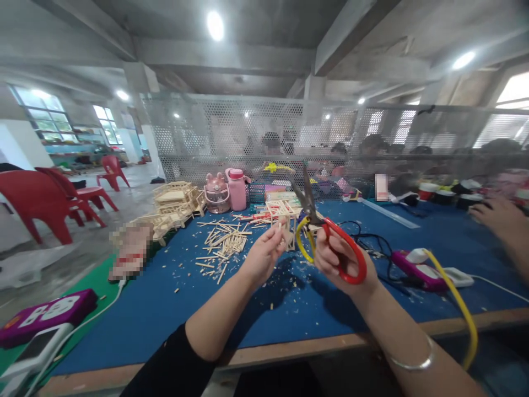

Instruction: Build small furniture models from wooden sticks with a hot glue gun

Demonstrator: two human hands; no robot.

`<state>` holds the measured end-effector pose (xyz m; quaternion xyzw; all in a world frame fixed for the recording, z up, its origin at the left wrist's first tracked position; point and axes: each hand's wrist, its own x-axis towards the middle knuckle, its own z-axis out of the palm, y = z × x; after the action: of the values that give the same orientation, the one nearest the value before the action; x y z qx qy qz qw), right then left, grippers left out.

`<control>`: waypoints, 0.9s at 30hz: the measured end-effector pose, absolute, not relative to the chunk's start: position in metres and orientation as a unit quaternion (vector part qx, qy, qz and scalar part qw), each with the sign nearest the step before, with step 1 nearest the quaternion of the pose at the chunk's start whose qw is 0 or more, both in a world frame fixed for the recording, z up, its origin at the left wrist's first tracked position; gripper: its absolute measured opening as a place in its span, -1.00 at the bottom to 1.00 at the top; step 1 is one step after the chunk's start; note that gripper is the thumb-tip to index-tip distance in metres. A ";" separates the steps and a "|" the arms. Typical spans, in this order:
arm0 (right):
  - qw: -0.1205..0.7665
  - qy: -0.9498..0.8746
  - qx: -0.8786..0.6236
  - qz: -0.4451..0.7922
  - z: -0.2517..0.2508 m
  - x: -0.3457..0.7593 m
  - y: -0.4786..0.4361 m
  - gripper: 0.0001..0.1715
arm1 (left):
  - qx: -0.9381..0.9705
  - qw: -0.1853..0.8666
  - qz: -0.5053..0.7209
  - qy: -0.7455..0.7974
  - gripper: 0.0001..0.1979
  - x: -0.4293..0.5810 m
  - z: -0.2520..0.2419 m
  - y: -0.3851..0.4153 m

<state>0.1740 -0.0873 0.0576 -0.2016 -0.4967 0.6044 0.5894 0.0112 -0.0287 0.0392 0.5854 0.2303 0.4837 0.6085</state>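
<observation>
My right hand grips a pair of scissors with one red and one yellow handle loop. Their blades point up and stand apart. To the left, my left hand is closed in a pinch on a short wooden stick, of which only the tip shows. Just beyond my hands stands a small frame of wooden sticks, partly hidden by my left fingers and the scissors. A loose heap of wooden sticks lies left of my left hand on the blue tabletop.
Stick-built models stand at the back left beside a pink bottle and a clear pink-lidded jug. A purple power strip with cables lies right; another power strip lies left. Another person's hand reaches in right.
</observation>
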 end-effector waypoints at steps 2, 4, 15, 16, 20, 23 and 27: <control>0.566 -0.522 -0.193 0.608 0.063 0.169 -0.074 -0.70 | 0.508 0.708 0.457 0.178 -0.66 0.011 0.043 -0.031; 0.546 -0.559 -0.195 0.592 0.064 0.163 -0.058 -0.70 | 0.472 0.739 0.462 0.137 -0.69 0.012 0.045 -0.032; 0.611 -0.635 -0.257 0.398 0.038 0.149 -0.047 -0.51 | 0.637 0.524 0.534 0.186 -0.75 0.008 0.044 -0.030; 0.618 -0.627 -0.264 0.394 0.038 0.152 -0.047 -0.46 | 0.660 0.465 0.554 0.204 -0.74 0.005 0.046 -0.029; 0.581 -0.631 -0.314 0.408 0.032 0.156 -0.046 -0.29 | 0.674 0.347 0.588 0.283 -0.69 -0.006 0.053 -0.020; 0.502 -0.656 -0.344 0.447 0.024 0.148 -0.050 -0.39 | 0.673 0.373 0.569 0.291 -0.66 -0.012 0.052 -0.013; 0.448 -0.663 -0.364 0.476 0.019 0.137 -0.059 -0.55 | 0.670 0.401 0.564 0.269 -0.67 -0.013 0.050 -0.010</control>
<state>0.1374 -0.0588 0.0190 -0.3638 -0.6632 0.4764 0.4482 -0.0129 -0.0102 0.0498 0.6701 0.2688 0.5641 0.4006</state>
